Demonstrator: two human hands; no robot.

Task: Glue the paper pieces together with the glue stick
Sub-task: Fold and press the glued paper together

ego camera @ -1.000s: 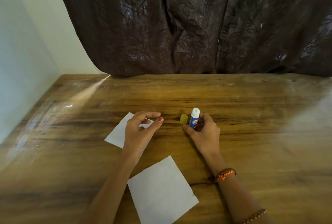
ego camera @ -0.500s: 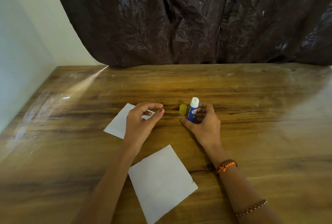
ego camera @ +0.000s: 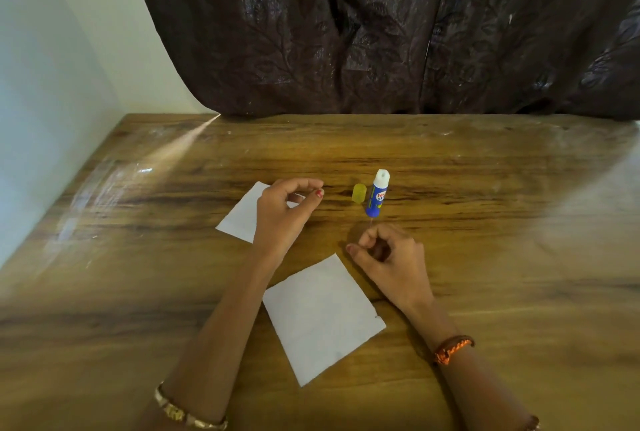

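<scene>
Since both hands, left hand [ego camera: 282,219] and right hand [ego camera: 389,257], are loosely curled and empty, the light, rigid glue stick [ego camera: 376,193] standing uncapped seems best pinched mid-barrel; the paper pieces [ego camera: 322,318] look flimsy.

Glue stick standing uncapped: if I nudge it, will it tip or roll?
The glue stick stands upright on a narrow base, tall for its width, so a sideways nudge would probably topple it. Its round barrel would then likely roll on the smooth table. Neither hand touches it.
</scene>
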